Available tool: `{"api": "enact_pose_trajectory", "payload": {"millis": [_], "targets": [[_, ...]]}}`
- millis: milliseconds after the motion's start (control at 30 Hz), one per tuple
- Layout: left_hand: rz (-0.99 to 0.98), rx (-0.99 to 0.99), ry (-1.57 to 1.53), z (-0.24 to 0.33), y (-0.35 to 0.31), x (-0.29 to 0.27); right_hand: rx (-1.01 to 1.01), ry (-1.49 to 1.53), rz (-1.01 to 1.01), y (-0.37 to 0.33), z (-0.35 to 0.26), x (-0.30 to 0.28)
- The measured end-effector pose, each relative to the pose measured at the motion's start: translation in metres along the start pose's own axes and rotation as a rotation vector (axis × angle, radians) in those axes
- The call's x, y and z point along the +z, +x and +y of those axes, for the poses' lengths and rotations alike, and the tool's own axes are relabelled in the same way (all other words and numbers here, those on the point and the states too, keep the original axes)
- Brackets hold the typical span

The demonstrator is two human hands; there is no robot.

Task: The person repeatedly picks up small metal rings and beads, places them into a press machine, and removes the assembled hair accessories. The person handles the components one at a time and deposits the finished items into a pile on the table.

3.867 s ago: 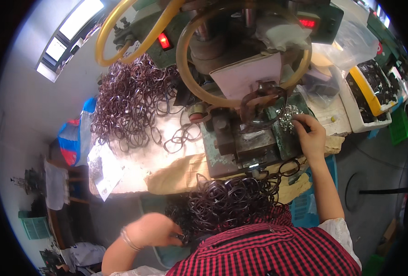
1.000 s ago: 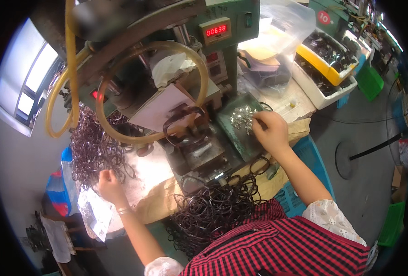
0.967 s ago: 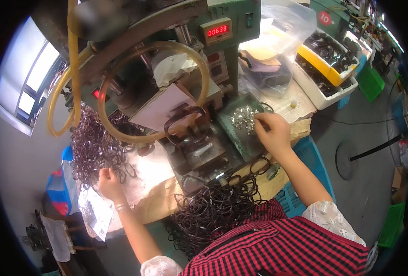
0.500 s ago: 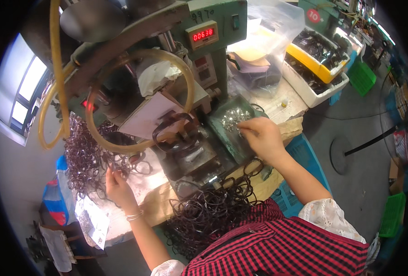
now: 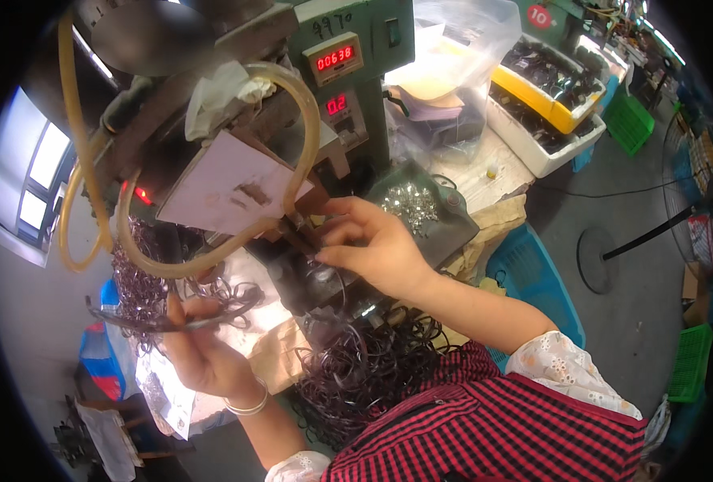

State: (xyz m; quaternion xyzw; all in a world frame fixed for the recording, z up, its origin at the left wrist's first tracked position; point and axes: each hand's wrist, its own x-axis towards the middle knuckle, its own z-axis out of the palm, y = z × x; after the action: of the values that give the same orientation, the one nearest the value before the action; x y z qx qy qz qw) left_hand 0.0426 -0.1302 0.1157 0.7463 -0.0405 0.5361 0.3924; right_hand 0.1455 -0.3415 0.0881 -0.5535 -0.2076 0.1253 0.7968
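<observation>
My left hand [image 5: 204,353] is closed around a dark, glossy looped strap [image 5: 216,319], left of the press. My right hand [image 5: 381,253] reaches into the working spot of the green press [image 5: 292,277], its thumb and fingers drawn together at the tool. Whatever lies between those fingertips is too small and shaded to make out. A pale pink card [image 5: 224,185] hangs in front of the press head and hides part of it. Small shiny metal pieces [image 5: 409,207] lie heaped in a dark green tray [image 5: 459,233] beyond my right wrist.
A yellowish hose [image 5: 308,132] loops around the card. Tangled dark straps fill a pile [image 5: 364,369] at my lap and another [image 5: 135,273] at far left. White and yellow bins [image 5: 561,120] with dark parts stand back right, above a blue basket [image 5: 545,281]. A fan stand [image 5: 646,237] is farther right.
My right hand has moved left from the metal pieces to the press. My left hand now holds a strap up. The loop at the press's working spot no longer shows there.
</observation>
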Motion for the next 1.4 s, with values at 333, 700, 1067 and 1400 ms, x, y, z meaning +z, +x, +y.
{"api": "enact_pose_trajectory", "payload": {"millis": [333,700,1067,1400], "targets": [[-0.277,0.272,0.290,0.029,-0.014,-0.014,-0.278,-0.653,0.033,-0.033,-0.024,-0.029],[-0.407,0.260,0.241,0.024,-0.021,0.051,-0.269,-0.881,0.401,-0.019,0.028,-0.116],[-0.452,0.299,0.157,0.021,-0.016,0.054,-0.180,-1.247,0.256,-0.049,0.038,-0.111],[-0.213,0.210,0.527,0.053,-0.066,-0.031,-0.327,-1.190,0.433,-0.048,0.049,-0.111]]}}
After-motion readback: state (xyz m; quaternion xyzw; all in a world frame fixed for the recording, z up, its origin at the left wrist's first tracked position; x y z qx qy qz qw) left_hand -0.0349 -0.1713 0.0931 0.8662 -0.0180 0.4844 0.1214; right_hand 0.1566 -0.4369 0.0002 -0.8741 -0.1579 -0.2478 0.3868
